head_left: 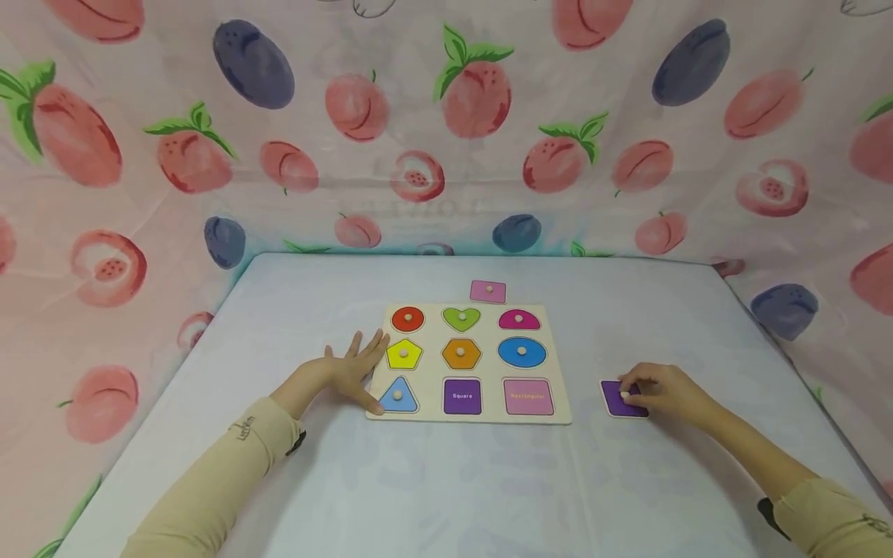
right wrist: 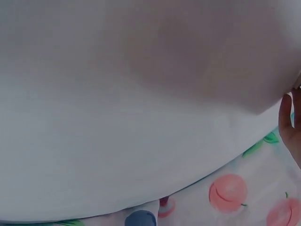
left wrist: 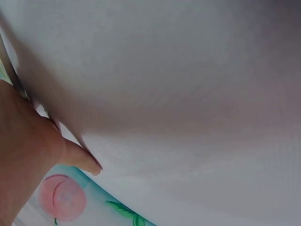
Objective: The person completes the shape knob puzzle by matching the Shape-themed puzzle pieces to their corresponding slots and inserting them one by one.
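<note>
A cream knob puzzle board (head_left: 427, 376) lies on the table, with colored shapes in its slots. The square and rectangle slots at its lower edge are bare, showing printed words. My left hand (head_left: 349, 373) rests with spread, straight fingers at the board's left edge, the thumb by the blue triangle (head_left: 399, 404). To the right of the board, my right hand (head_left: 666, 394) pinches the knob of a purple square puzzle piece (head_left: 614, 401), partly covered by the fingers. In the wrist views, the left hand (left wrist: 28, 146) and right hand (right wrist: 291, 122) show only partly.
Beyond the board's back edge lies a pink rectangle piece (head_left: 481, 293) with a knob. White cloth covers the table (head_left: 446, 488). A fruit-printed curtain (head_left: 446, 194) hangs behind it and along both sides.
</note>
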Available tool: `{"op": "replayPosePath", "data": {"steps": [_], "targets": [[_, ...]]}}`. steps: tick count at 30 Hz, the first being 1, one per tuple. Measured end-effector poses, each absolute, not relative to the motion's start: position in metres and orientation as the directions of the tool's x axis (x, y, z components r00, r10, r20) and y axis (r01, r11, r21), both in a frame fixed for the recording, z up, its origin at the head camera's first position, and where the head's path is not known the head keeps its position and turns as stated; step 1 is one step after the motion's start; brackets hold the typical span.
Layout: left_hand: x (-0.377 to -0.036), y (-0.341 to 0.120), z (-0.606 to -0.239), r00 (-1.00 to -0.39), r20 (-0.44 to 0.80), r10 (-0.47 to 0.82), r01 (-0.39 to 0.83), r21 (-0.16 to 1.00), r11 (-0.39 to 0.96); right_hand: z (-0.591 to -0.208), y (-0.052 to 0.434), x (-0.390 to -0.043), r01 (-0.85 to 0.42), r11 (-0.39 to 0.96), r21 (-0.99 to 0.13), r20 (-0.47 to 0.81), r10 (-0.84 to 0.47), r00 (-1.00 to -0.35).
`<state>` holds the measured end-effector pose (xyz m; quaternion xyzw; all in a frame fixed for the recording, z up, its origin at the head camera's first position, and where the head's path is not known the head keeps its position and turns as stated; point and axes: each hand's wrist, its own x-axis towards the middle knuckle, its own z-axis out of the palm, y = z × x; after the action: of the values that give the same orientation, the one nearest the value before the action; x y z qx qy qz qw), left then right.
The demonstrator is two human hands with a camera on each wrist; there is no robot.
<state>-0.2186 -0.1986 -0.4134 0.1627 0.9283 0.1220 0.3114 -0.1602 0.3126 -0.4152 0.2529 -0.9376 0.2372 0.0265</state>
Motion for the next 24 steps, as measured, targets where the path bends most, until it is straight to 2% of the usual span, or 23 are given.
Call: {"op": "replayPosePath", "data": {"steps": [13,24], "targets": [[-0.218,-0.199,-0.412,-0.752,-0.539,0.380,0.227,0.330,0.916,-0.403,0.305,-0.162,-0.454,0.782,-0.428,0.034,-0.488,-0.872],[-0.218,-0.198,-0.412,-0.748,-0.541,0.385,0.241,0.319,0.917,-0.400,0.299,-0.164,-0.458,0.781,-0.426,0.035,-0.491,-0.870]]}}
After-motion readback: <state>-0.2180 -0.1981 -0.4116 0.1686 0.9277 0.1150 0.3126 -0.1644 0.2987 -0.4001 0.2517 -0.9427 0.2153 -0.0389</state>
